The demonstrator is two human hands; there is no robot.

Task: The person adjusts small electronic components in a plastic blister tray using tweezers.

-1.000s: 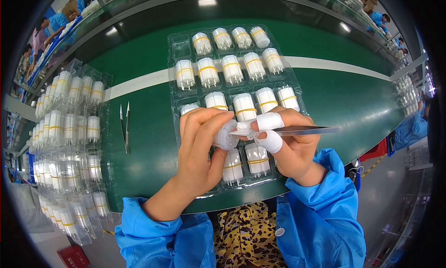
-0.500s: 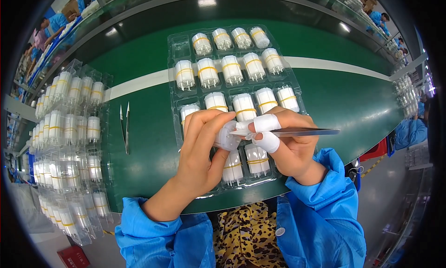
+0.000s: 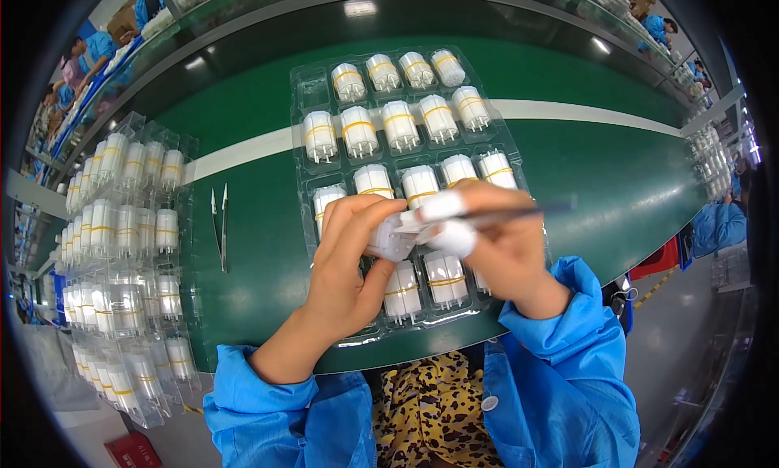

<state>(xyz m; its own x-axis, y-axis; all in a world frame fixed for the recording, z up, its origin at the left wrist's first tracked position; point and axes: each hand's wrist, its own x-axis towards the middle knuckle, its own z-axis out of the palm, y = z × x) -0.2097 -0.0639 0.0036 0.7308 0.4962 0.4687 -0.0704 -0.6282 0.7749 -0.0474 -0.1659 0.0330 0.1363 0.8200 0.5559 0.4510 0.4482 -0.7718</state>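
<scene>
My left hand point(image 3: 345, 261) is wrapped round a white cylinder with a translucent round end point(image 3: 391, 239), which faces right, toward my other hand. Motion smears my right hand point(image 3: 513, 249); white coverings sit on its thumb and forefinger. It pinches metal tweezers point(image 3: 519, 213), their tips close to the cylinder's end; whether they touch it I cannot tell. Beneath both hands lies a clear plastic tray point(image 3: 312, 88) with rows of white cylinders point(image 3: 359, 133), most with a yellow band and several with pins at the near end. My hands hide part of the nearer rows.
A second pair of tweezers point(image 3: 221, 232) lies on the green table point(image 3: 251, 297), left of the tray. Stacked clear trays of banded cylinders point(image 3: 126, 224) stand at the left edge. A pale strip point(image 3: 243, 147) crosses the table. Right of it is a red bin point(image 3: 656, 261). People in blue work beyond.
My right hand has blurred with motion, and the rear end of the tweezers has swung slightly away from me. My left hand keeps its hold on the cylinder.
</scene>
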